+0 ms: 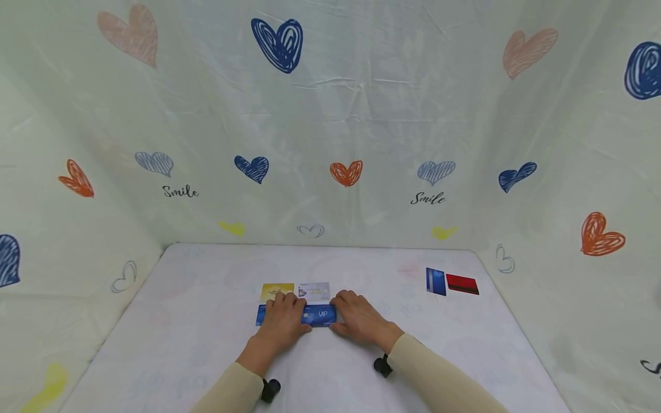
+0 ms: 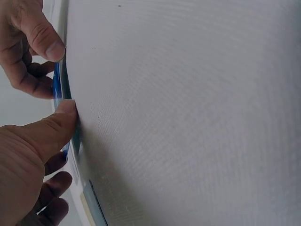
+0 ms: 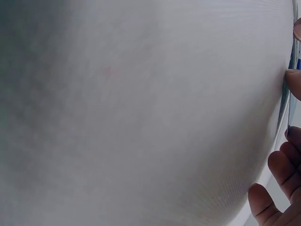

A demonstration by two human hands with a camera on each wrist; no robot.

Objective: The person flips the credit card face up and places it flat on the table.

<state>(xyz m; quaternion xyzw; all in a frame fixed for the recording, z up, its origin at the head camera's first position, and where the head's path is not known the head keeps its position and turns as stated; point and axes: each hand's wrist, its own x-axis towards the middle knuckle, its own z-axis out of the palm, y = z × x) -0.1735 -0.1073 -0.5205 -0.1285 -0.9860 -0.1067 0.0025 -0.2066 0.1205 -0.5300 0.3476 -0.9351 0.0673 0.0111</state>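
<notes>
A blue card marked VIP (image 1: 322, 314) lies near the middle of the table. Across its left part, my left hand (image 1: 280, 321) pinches it, thumb at the near edge and index finger at the far edge. At its right end my right hand (image 1: 361, 321) grips the same two edges. Another blue card (image 1: 260, 314) shows at the left, partly covered by my left hand. Just beyond are a gold card (image 1: 277, 289) and a silver-white card (image 1: 314, 291), side by side. In the left wrist view, both thumbs meet the near edge of blue card (image 2: 57, 84).
To the right on the white table (image 1: 413, 355) lie a blue card (image 1: 436, 281) and a red card (image 1: 462, 284) with a dark stripe. A pale curtain (image 1: 330, 115) printed with hearts stands behind and at both sides of the table.
</notes>
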